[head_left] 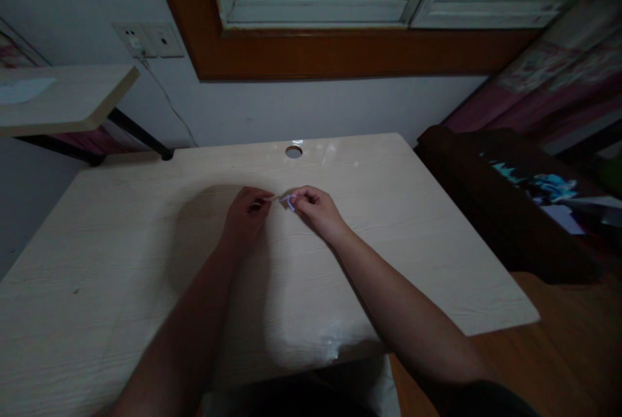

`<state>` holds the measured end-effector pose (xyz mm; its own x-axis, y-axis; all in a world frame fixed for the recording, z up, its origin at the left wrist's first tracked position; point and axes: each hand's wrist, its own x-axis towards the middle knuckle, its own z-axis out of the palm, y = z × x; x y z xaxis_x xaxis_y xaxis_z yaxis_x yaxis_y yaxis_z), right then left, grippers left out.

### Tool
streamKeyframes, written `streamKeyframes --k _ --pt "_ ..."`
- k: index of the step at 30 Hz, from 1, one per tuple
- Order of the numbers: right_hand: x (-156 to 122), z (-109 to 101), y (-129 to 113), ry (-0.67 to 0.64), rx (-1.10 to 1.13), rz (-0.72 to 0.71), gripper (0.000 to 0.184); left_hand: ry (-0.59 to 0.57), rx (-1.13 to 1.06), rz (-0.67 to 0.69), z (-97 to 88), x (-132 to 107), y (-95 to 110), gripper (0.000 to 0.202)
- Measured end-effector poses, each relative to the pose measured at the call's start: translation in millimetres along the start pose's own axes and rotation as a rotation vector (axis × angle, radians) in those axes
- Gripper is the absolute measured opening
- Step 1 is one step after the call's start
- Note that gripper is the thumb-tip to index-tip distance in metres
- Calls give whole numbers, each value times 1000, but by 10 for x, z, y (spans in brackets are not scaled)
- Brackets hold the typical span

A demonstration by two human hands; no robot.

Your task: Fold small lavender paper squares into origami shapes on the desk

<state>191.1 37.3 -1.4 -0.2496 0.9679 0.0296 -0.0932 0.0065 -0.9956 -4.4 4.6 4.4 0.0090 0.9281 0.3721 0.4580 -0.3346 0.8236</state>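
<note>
Above the middle of the table my left hand point(244, 217) pinches a thin pale strand point(272, 198), whose tip points to the right. Just across a small gap, my right hand point(318, 208) has its thumb and fingers closed on a small light-purple piece point(290, 202) with short arms sticking out. The strand's tip and the purple piece are very near each other; whether they touch I cannot tell. The fingers hide part of both things, and they are too small to name more exactly.
The pale wooden table point(389, 261) has a round cable hole point(293, 152) near its back edge. A raised shelf point(72, 96) on black legs stands at the left. A white cord point(168, 101) hangs from the wall socket point(146, 39). Dark furniture point(505, 210) bearing cloths lies to the right.
</note>
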Motion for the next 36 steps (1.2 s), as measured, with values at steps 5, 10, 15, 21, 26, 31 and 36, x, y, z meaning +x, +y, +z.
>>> streamKeyframes --k 5,10,15,21,26,31,36 --pt "-12 7 -63 -94 -12 46 27 -66 75 211 45 -28 15 22" --pt "0 -25 -84 -190 -50 99 27 -73 202 314 44 -34 -6 18" --pt "5 -48 -69 -228 -33 99 34 -63 210 318 20 -37 31 12" --pt "-12 -62 -81 -255 -19 101 33 -72 206 335 17 -44 55 11" --pt "-22 -56 -108 -258 -38 108 29 -85 200 345 26 -55 22 10" --pt "-14 -35 -126 -250 -51 89 27 -74 142 296 22 -61 61 6" --pt "0 -55 -81 -223 -10 58 29 12 41 104 -7 -62 79 8"
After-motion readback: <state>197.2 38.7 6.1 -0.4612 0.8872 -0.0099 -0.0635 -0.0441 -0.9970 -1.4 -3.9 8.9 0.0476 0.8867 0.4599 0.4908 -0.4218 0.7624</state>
